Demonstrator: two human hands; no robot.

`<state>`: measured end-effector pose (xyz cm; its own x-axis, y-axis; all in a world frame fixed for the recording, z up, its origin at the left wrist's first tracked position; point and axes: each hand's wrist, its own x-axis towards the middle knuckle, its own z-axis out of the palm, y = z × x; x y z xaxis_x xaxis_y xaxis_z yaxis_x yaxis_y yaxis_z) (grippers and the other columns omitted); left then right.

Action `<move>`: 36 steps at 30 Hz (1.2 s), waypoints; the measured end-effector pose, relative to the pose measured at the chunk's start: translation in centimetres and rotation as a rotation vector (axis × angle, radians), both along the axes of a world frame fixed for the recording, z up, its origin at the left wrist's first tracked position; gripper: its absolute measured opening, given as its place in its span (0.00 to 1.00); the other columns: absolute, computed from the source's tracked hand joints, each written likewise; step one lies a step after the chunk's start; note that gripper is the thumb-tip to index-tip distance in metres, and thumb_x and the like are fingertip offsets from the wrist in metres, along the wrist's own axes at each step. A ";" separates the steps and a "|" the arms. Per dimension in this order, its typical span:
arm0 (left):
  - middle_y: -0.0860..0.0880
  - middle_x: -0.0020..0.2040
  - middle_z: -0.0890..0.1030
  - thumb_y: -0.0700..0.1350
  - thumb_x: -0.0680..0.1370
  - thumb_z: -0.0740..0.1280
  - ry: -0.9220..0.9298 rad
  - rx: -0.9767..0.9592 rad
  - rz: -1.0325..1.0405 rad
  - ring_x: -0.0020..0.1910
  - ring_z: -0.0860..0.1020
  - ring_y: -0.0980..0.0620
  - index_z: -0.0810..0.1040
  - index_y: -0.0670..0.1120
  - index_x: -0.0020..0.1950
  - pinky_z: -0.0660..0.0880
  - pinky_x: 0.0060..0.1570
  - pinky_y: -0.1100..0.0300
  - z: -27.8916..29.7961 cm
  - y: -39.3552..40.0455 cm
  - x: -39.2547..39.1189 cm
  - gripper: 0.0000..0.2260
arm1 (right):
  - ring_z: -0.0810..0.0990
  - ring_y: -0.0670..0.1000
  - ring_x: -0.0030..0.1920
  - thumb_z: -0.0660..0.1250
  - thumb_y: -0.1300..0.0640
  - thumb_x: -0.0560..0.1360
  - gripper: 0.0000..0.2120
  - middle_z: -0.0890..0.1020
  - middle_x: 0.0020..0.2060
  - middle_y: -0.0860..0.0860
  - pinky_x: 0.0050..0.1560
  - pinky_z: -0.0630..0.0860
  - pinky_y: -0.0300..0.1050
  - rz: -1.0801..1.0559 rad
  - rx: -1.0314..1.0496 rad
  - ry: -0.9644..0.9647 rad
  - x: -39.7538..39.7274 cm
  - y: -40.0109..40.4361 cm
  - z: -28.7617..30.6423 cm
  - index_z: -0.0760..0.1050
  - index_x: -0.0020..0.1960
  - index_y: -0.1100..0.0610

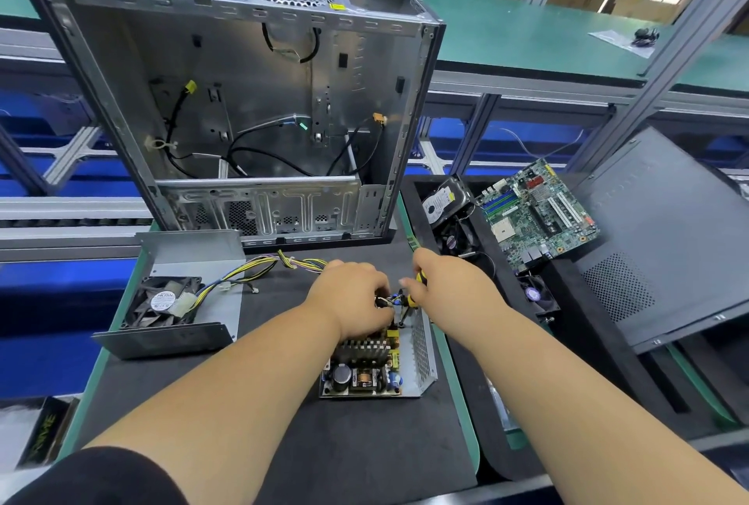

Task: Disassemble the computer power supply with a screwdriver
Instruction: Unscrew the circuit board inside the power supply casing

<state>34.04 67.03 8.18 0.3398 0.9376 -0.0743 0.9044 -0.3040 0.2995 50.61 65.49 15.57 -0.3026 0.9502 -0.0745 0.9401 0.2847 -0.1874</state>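
The opened power supply is sitting mid-mat with bare dark mat lying nearer; the left hand is gripping its far wires, the right hand grasping a yellow-black screwdriver there. Its removed cover is lying left, a parts tray crowding right, the gutted case blocking behind

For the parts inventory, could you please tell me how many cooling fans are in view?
3: one fan in the detached power supply cover at left, a black fan below the hard drive, and a small fan beneath the motherboard. Others may be hidden.
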 end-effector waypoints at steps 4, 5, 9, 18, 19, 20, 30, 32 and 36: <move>0.54 0.54 0.80 0.60 0.73 0.65 0.008 0.008 0.000 0.57 0.76 0.50 0.80 0.56 0.57 0.66 0.62 0.51 -0.1 0.0 0.0 0.16 | 0.70 0.56 0.37 0.63 0.52 0.81 0.10 0.70 0.33 0.50 0.34 0.61 0.48 -0.035 -0.039 0.060 0.0 0.1 -0.1 0.67 0.52 0.59; 0.54 0.54 0.80 0.60 0.73 0.65 0.006 0.008 0.001 0.57 0.76 0.50 0.80 0.57 0.57 0.66 0.62 0.51 -0.1 0.0 -0.1 0.16 | 0.70 0.56 0.37 0.63 0.52 0.81 0.10 0.69 0.33 0.50 0.34 0.61 0.48 -0.035 -0.042 0.060 0.0 0.1 -0.1 0.67 0.52 0.59; 0.54 0.54 0.80 0.60 0.73 0.65 -0.001 0.004 0.001 0.57 0.76 0.51 0.80 0.57 0.57 0.66 0.62 0.52 0.0 0.0 0.0 0.16 | 0.72 0.54 0.41 0.64 0.54 0.80 0.06 0.73 0.38 0.50 0.36 0.62 0.47 -0.026 -0.058 0.069 0.2 0.1 0.2 0.69 0.51 0.57; 0.54 0.54 0.79 0.60 0.73 0.65 -0.008 0.000 0.000 0.57 0.76 0.51 0.80 0.57 0.56 0.65 0.62 0.52 0.2 -0.1 0.0 0.15 | 0.75 0.53 0.48 0.66 0.57 0.75 0.03 0.78 0.47 0.51 0.45 0.73 0.48 -0.006 -0.080 0.134 0.2 -0.3 0.8 0.75 0.48 0.54; 0.55 0.54 0.79 0.60 0.73 0.65 -0.009 0.000 0.000 0.57 0.76 0.51 0.80 0.57 0.56 0.65 0.62 0.52 0.2 -0.1 0.0 0.15 | 0.75 0.53 0.48 0.66 0.57 0.75 0.02 0.78 0.47 0.51 0.47 0.74 0.48 -0.010 -0.072 0.144 0.3 -0.3 0.8 0.75 0.48 0.54; 0.55 0.54 0.79 0.60 0.73 0.65 -0.010 0.000 -0.001 0.57 0.76 0.51 0.80 0.57 0.56 0.65 0.62 0.52 0.2 -0.2 0.0 0.15 | 0.75 0.53 0.48 0.66 0.57 0.75 0.02 0.78 0.47 0.51 0.47 0.74 0.49 -0.017 -0.063 0.157 0.4 -0.4 0.8 0.75 0.48 0.54; 0.55 0.56 0.79 0.59 0.73 0.65 -0.045 0.022 -0.025 0.60 0.75 0.51 0.78 0.58 0.60 0.65 0.62 0.51 0.8 -0.5 -0.1 0.16 | 0.73 0.48 0.39 0.66 0.56 0.74 0.02 0.76 0.39 0.46 0.35 0.66 0.43 -0.025 0.002 0.229 0.9 -0.4 1.5 0.73 0.44 0.50; 0.56 0.58 0.77 0.58 0.73 0.67 -0.090 0.052 -0.046 0.61 0.73 0.51 0.77 0.58 0.61 0.65 0.63 0.51 0.9 -0.8 -0.2 0.17 | 0.73 0.46 0.38 0.66 0.55 0.73 0.04 0.76 0.37 0.45 0.34 0.67 0.43 -0.060 0.028 0.287 1.3 -0.7 1.9 0.73 0.42 0.48; 0.56 0.57 0.75 0.56 0.75 0.68 -0.091 0.076 -0.091 0.61 0.71 0.51 0.78 0.58 0.57 0.62 0.64 0.54 1.0 -1.1 -0.1 0.12 | 0.74 0.47 0.35 0.66 0.56 0.71 0.05 0.78 0.34 0.47 0.35 0.72 0.46 -0.194 0.117 0.504 2.9 -1.2 2.5 0.72 0.39 0.48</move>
<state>33.91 65.93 9.13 0.4258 0.9043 0.0306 0.8423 -0.4085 0.3517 53.48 64.26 18.05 -0.0921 0.9853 0.1437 0.7797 0.1611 -0.6051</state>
